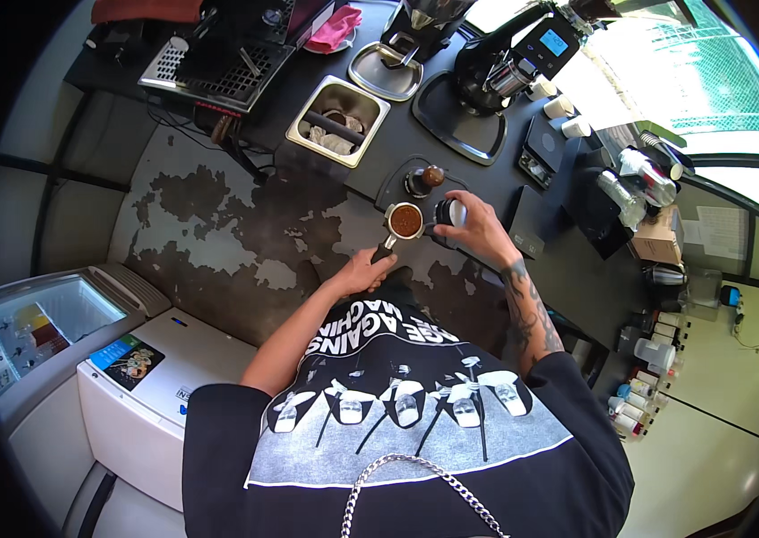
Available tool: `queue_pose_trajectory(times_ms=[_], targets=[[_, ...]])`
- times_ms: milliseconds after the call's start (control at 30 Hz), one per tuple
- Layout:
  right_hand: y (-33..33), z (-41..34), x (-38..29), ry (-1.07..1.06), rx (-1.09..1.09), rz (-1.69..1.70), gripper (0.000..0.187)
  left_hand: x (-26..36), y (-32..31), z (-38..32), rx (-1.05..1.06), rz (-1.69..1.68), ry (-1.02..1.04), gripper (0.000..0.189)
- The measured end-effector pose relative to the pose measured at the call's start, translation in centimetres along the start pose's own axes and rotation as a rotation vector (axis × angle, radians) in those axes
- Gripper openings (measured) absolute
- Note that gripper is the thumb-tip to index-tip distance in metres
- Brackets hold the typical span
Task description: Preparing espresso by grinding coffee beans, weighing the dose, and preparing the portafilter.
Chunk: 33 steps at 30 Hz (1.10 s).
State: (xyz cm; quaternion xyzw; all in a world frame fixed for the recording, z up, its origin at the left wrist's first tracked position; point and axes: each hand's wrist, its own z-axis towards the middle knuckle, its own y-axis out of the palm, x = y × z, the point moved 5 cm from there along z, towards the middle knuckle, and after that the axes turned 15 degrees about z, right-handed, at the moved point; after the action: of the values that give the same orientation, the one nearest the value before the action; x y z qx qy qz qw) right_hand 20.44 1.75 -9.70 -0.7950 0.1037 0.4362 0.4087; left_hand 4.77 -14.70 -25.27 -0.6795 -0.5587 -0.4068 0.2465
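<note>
My left hand grips the black handle of a portafilter in front of my body. Brown ground coffee fills its basket, which faces up towards me. In my right hand is a round coffee distributor, silver on one side and black on the other. It is tilted on its side, just right of the portafilter and apart from it. Beyond both, a tamper with a brown knob stands on a dark tamping mat at the counter's edge.
A steel knock box with a dark bar sits behind to the left. Farther back are an espresso machine and a coffee grinder with a lit display. Digital scales and paper cups stand on the right. A white chest freezer is at lower left.
</note>
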Motion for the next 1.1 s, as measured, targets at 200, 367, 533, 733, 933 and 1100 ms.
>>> queue_pose_trajectory(times_ms=[200,367,533,733,933,1100], targets=[[3.9,0.1,-4.2,-0.185,0.01,-0.042,0.063,0.0,-0.4,0.6,-0.014,0.044,0.027,0.033],[5.5,0.7,-4.1,-0.163,-0.007,-0.164,0.065,-0.3,-0.6,0.7,-0.021,0.074,0.057,0.033],[6.2,0.9,-4.8,-0.123,-0.029,-0.243,0.066,-0.8,-0.5,1.0,0.003,0.074,0.069,0.035],[7.9,0.9,-5.1,-0.1,-0.032,-0.376,0.066,-0.7,-0.3,1.2,0.038,0.077,0.088,0.038],[7.1,0.4,-7.2,-0.256,-0.176,-0.547,0.073,-0.8,-0.1,1.2,0.006,0.024,0.126,0.039],[6.2,1.2,-8.3,-0.312,-0.387,-0.697,0.052,-0.9,0.1,1.4,-0.008,0.05,0.106,0.04]])
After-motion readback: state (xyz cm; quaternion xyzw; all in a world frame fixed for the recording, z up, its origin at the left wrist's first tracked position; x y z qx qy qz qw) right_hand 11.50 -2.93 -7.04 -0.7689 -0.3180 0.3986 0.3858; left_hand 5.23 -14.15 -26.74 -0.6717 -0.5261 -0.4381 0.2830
